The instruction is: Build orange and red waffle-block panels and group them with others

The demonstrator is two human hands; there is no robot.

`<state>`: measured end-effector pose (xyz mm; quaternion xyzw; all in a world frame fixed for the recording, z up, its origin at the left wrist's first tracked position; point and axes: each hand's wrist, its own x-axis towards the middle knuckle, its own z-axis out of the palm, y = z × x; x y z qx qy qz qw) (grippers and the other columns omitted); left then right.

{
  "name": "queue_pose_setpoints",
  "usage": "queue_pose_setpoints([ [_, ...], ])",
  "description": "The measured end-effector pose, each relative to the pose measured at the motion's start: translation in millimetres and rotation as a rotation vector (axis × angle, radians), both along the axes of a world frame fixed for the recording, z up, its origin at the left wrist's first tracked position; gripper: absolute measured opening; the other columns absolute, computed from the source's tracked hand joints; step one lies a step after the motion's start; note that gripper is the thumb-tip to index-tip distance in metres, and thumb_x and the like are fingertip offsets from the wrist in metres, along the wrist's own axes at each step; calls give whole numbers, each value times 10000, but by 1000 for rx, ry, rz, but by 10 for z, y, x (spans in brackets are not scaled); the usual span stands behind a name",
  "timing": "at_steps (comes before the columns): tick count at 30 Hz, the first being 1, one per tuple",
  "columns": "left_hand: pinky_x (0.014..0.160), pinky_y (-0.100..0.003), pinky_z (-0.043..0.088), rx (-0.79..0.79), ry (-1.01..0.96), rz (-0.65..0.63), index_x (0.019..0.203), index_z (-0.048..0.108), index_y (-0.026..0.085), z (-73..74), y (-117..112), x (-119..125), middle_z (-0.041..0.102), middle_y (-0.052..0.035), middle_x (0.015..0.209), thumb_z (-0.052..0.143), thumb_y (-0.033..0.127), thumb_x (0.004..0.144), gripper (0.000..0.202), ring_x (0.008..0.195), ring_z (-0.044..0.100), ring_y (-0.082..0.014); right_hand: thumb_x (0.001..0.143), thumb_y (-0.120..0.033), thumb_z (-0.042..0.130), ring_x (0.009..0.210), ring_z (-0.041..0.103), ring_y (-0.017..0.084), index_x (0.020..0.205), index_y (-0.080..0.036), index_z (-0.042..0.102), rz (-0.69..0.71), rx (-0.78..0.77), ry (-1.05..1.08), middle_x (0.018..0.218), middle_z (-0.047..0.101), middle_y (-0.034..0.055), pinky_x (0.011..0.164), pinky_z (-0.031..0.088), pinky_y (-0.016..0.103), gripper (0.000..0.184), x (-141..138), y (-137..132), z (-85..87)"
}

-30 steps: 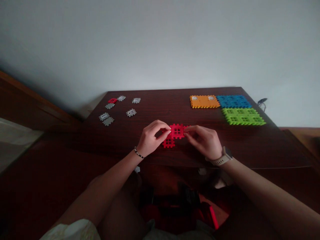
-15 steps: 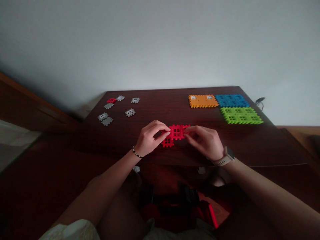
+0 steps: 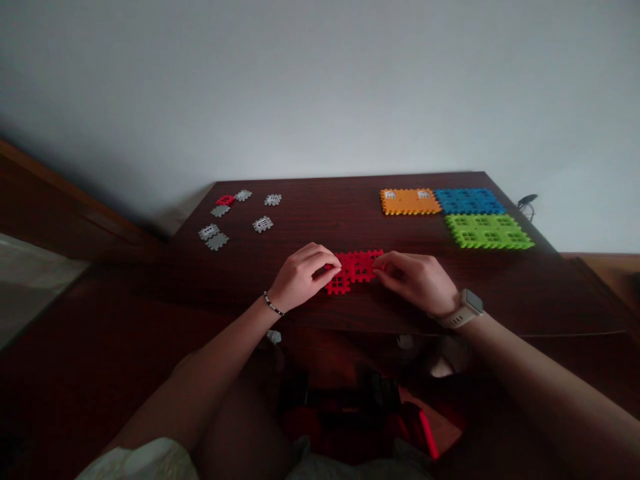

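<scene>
Head view: red interlocking plastic tiles (image 3: 354,265) lie on the dark wooden table (image 3: 350,193) between the hands, long axis left-right. Left hand (image 3: 301,277) clamps the left end, right hand (image 3: 415,283) the right; a lower tile (image 3: 338,287) juts nearer, closer to the left hand.

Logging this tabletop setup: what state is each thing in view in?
red waffle blocks, joined in a cluster
left hand, gripping the blocks' left side
right hand, gripping their right side
orange panel, flat, touching the blue panel
blue panel, flat, touching the green panel
green panel, flat
grey squares, loose, scattered
small red square, loose
</scene>
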<state>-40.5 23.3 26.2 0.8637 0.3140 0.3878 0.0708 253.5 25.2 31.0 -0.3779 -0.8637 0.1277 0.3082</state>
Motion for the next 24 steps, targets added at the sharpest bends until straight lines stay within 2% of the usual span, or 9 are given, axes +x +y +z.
queue_pose_setpoints([
  [2, 929, -399, 592, -45, 54, -10, 1063, 702, 219, -17, 13, -4, 765, -55, 1027, 714, 224, 1037, 29, 1002, 707, -214, 1030, -331, 663, 599, 677, 147, 1000, -240, 746, 8, -27, -29, 770, 770, -1, 610, 466, 257, 127, 11, 12, -2],
  [4, 998, -437, 589, -96, 97, -26, 1132, 693, 224, -39, 26, -9, 756, -70, 1114, 763, 271, 1011, 148, 1091, 697, -239, 1026, -326, 660, 600, 673, 143, 1002, -243, 746, 23, -51, -52, 777, 772, -4, 603, 454, 254, 122, 14, 8, 11],
  [9, 1204, -584, 498, -201, 168, -63, 1474, 557, 237, -141, 60, -42, 620, -172, 1484, 935, 463, 840, 771, 1421, 575, -346, 1025, -307, 659, 631, 683, 151, 1007, -244, 743, 48, -68, -78, 766, 760, -5, 618, 447, 260, 107, 11, -36, 38],
  [11, 1244, -620, 456, -221, 208, -61, 1551, 496, 231, -187, 70, -59, 555, -200, 1570, 944, 508, 815, 905, 1493, 519, -378, 1025, -300, 660, 629, 681, 152, 1004, -243, 741, 53, -75, -87, 750, 751, -9, 620, 442, 262, 102, 19, -44, 29],
  [15, 1251, -621, 450, -245, 256, -31, 1577, 486, 236, -238, 78, -77, 535, -196, 1606, 914, 508, 848, 888, 1509, 515, -384, 1017, -288, 667, 634, 692, 154, 999, -244, 736, 62, -102, -111, 763, 761, -11, 623, 440, 265, 84, 44, -35, -7],
  [24, 1226, -599, 480, -248, 244, -18, 1555, 510, 238, -226, 71, -53, 595, -176, 1549, 913, 436, 855, 831, 1450, 570, -367, 1009, -275, 670, 623, 688, 153, 1006, -244, 744, 65, -118, -149, 780, 775, -9, 623, 426, 270, 80, 43, -12, -26],
])
